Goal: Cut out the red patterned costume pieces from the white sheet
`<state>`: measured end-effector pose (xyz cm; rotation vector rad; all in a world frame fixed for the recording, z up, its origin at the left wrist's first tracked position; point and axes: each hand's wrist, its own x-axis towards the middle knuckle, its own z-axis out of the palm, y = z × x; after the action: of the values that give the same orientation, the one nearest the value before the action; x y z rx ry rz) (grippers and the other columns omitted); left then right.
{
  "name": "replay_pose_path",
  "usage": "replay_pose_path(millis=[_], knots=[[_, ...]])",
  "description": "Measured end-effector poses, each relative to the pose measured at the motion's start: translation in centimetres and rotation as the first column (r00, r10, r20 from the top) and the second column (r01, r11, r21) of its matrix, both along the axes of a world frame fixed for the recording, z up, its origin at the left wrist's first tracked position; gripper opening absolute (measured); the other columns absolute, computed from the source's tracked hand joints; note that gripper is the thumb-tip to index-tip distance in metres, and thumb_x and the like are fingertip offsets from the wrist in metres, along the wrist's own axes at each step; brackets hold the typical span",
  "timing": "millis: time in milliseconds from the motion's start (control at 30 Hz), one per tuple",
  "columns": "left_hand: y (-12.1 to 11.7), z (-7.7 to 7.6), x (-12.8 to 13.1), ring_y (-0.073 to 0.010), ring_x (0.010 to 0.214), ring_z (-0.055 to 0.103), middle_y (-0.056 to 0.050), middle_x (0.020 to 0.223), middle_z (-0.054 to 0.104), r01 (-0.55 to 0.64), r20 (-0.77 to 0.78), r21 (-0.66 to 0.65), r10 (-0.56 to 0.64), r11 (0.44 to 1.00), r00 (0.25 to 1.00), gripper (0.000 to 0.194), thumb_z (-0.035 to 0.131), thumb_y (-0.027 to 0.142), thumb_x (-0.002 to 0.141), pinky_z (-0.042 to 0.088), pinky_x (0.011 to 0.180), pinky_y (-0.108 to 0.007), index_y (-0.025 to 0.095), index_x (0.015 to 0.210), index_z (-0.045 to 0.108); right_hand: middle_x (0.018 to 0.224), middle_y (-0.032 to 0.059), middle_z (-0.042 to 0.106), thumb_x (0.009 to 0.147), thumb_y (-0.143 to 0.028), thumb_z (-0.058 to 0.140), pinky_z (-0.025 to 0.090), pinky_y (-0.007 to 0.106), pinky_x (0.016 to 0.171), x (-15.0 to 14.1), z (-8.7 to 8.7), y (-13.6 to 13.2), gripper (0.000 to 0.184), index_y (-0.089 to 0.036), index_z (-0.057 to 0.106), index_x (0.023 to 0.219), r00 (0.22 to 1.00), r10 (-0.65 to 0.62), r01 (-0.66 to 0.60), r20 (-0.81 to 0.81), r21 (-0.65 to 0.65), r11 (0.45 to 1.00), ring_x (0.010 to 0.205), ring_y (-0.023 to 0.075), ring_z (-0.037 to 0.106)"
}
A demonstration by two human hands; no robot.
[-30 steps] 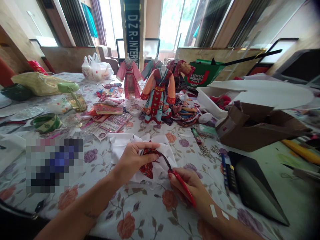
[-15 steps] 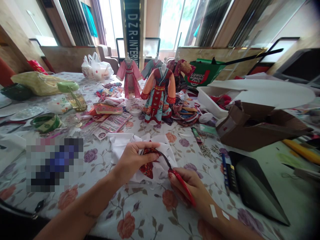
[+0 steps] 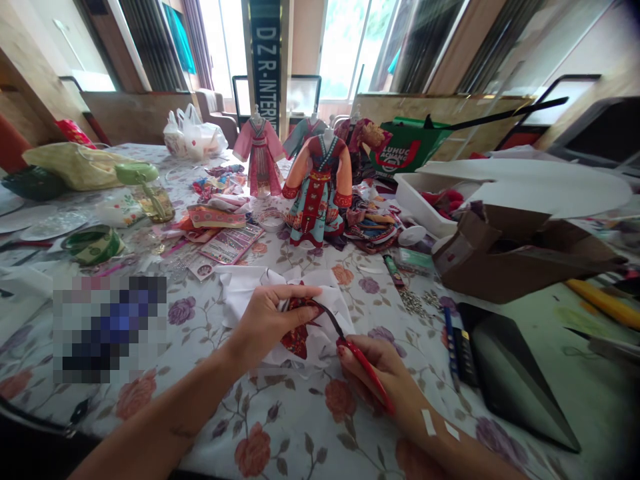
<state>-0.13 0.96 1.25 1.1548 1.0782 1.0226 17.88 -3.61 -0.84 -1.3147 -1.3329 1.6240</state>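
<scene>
- The left hand (image 3: 265, 325) is clamped on a red patterned fabric piece (image 3: 300, 331), pinching it against its palm.
- The right hand (image 3: 376, 375) is closed around red-handled scissors (image 3: 364, 365), their dark blades touching the fabric's edge.
- Under both hands: white fabric (image 3: 336, 333) on the floral-covered counter (image 3: 200, 427).
- Well beyond the hands: a doll costume (image 3: 318, 190) on a stand.

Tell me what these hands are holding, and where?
The left hand grips a red cloth piece near its top edge; the right hand holds scissors by their red handle.
</scene>
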Motion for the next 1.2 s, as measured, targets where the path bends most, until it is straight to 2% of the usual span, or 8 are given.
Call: replay_pose_path(millis=[200,600,800,1033,1200], knots=[[-0.09,0.09,0.09,-0.0179,0.081,0.069,-0.005,0.090,0.076,-0.008,-0.006,-0.005,0.008,1.000,1.000,0.029,0.078,0.024,0.065,0.055,0.074,-0.026,0.020,0.093,0.077,0.038,-0.0067,0.040,0.071,-0.068,0.060,0.014,0.021,0.033,0.01,-0.10,-0.03,0.056,-0.020,0.037,0.053,1.000,-0.007,0.007,0.008,0.007,1.000,0.031,0.0041,0.028],[-0.08,0.00,0.23,-0.0154,0.083,0.068,-0.003,0.092,0.076,-0.017,0.010,-0.020,0.017,1.000,1.000,0.028,0.079,0.023,0.064,0.054,0.076,-0.022,0.021,0.092,0.077,0.038,-0.0072,0.040,0.071,-0.066,0.062,0.013,0.019,0.033,-0.08,-0.06,-0.05,0.054,-0.020,0.039,0.053,1.000,-0.009,0.009,-0.020,-0.003,1.000,0.031,0.0033,0.026],[-0.21,-0.25,0.18,-0.0141,0.080,0.068,-0.002,0.092,0.076,0.001,0.043,-0.039,0.000,0.999,0.999,0.029,0.078,0.024,0.065,0.054,0.072,-0.020,0.022,0.094,0.077,0.037,-0.0080,0.038,0.071,-0.066,0.061,0.015,0.019,0.033,-0.09,-0.04,-0.08,0.053,-0.020,0.041,0.055,0.999,0.005,-0.006,-0.044,-0.022,1.000,0.030,0.0034,0.025],[-0.21,-0.40,0.20,-0.0129,0.079,0.067,-0.001,0.091,0.076,-0.005,0.035,-0.037,0.006,0.999,0.999,0.028,0.078,0.024,0.065,0.053,0.072,-0.019,0.023,0.093,0.077,0.037,-0.0077,0.039,0.071,-0.067,0.061,0.015,0.019,0.033,-0.24,0.06,-0.09,0.054,-0.020,0.041,0.054,0.999,-0.003,0.002,-0.036,-0.025,1.000,0.031,0.0033,0.026],[-0.04,-0.42,0.17,-0.0134,0.081,0.067,-0.001,0.092,0.076,-0.005,0.018,-0.020,0.005,1.000,1.000,0.027,0.078,0.024,0.065,0.053,0.074,-0.020,0.024,0.093,0.077,0.037,-0.0075,0.038,0.071,-0.068,0.060,0.013,0.021,0.033,0.05,-0.32,-0.09,0.055,-0.020,0.038,0.054,0.999,-0.019,0.019,0.027,0.015,1.000,0.032,0.0036,0.026]])
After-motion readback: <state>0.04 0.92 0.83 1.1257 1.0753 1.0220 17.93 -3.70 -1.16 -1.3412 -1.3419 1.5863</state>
